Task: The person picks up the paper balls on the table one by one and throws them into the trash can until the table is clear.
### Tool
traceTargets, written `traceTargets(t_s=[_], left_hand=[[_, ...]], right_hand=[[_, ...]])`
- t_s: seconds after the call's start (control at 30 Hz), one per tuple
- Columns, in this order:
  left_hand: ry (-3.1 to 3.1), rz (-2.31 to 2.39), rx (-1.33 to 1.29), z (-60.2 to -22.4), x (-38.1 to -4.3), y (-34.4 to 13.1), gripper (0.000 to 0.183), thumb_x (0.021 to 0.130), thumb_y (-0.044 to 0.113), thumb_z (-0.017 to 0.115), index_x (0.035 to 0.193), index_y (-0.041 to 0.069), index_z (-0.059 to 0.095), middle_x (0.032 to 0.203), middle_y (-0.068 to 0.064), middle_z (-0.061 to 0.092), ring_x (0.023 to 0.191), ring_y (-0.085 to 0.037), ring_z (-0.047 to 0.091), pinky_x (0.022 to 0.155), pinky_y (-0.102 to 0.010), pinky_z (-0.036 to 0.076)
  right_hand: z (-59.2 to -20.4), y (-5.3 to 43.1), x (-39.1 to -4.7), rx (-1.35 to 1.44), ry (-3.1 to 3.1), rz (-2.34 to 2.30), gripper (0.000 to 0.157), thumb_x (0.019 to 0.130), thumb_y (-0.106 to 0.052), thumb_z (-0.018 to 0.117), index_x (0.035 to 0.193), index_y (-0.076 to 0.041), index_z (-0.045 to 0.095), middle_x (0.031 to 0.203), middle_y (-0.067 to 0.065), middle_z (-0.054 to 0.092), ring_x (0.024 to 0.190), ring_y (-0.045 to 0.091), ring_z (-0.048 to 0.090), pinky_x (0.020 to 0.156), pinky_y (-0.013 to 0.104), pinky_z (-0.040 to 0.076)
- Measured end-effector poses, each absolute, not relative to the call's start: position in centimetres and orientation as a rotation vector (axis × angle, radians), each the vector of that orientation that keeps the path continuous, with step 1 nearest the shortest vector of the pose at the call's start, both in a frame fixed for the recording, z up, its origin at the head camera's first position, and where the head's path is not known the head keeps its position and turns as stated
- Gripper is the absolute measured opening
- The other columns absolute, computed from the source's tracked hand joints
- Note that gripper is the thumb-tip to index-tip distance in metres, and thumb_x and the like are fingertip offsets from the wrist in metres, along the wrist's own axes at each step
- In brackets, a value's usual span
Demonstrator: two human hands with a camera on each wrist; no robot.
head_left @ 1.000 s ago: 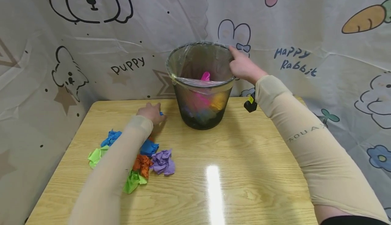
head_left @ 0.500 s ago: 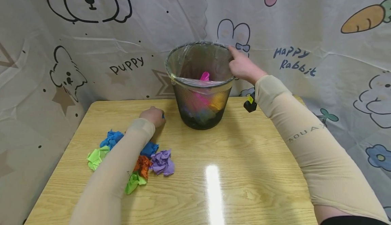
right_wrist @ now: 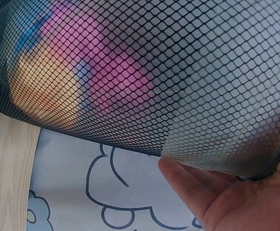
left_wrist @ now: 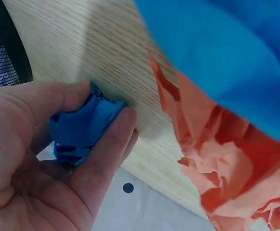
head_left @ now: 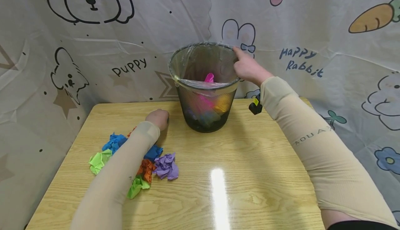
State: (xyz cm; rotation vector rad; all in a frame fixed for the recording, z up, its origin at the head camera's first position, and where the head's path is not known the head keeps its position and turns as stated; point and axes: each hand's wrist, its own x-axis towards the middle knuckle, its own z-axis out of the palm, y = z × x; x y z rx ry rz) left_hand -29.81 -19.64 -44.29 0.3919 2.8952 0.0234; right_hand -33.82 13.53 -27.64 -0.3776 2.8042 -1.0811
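My left hand (head_left: 158,118) is low over the table, left of the wastebasket. In the left wrist view its thumb and fingers pinch a crumpled blue paper ball (left_wrist: 82,130); the head view hides that ball behind the hand. The black mesh wastebasket (head_left: 187,100) stands upright at the table's back, lined with a clear plastic bag. My right hand (head_left: 250,67) grips its rim on the right side, fingers along the outer mesh in the right wrist view. Through the mesh show pink paper (right_wrist: 123,82), yellow-orange paper (right_wrist: 46,89) and some blue.
Left of centre lie several paper balls: purple (head_left: 167,166), orange (head_left: 147,170), green (head_left: 138,186), blue (head_left: 114,142) and light green (head_left: 100,160). My left forearm passes over some. A printed cloth (head_left: 131,49) hangs behind the wooden table (head_left: 250,174).
My left hand has closed its fingers round the blue paper ball and shifted slightly right. The right hand and the wastebasket have stayed in place.
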Motion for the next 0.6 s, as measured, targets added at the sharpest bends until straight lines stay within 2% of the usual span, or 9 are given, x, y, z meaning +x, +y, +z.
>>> traceTargets(t_s=[0.1, 0.33, 0.6], left_hand=[[2.913, 0.060, 0.410, -44.6, -30.0, -19.8, 0.020, 0.095, -0.003, 0.057, 0.106, -0.003, 0.074, 0.108, -0.022, 0.072, 0.103, -0.037, 0.067, 0.089, -0.048, 0.055], [2.914, 0.156, 0.448, -44.1, -29.8, -20.4, 0.036, 0.095, -0.007, 0.056, 0.128, -0.004, 0.069, 0.129, -0.022, 0.066, 0.121, -0.040, 0.060, 0.104, -0.049, 0.047], [2.938, 0.299, 0.433, -42.2, -28.9, -21.7, 0.038, 0.097, -0.006, 0.054, 0.133, -0.007, 0.064, 0.134, -0.024, 0.062, 0.126, -0.043, 0.056, 0.106, -0.053, 0.044]], right_hand=[[-27.6, 13.5, -33.8, -0.377, 2.812, -1.068, 0.073, 0.098, -0.001, 0.027, 0.165, -0.009, 0.000, 0.171, 0.010, 0.006, 0.155, 0.025, 0.008, 0.123, 0.037, 0.008], [-27.5, 13.5, -33.6, -0.379, 2.799, -1.084, 0.072, 0.099, -0.001, 0.027, 0.165, -0.009, 0.000, 0.171, 0.010, 0.005, 0.155, 0.025, 0.008, 0.124, 0.038, 0.008], [-27.6, 13.5, -33.6, -0.388, 2.803, -1.083, 0.072, 0.099, -0.002, 0.027, 0.165, -0.008, 0.000, 0.171, 0.010, 0.004, 0.155, 0.025, 0.006, 0.124, 0.037, 0.007]])
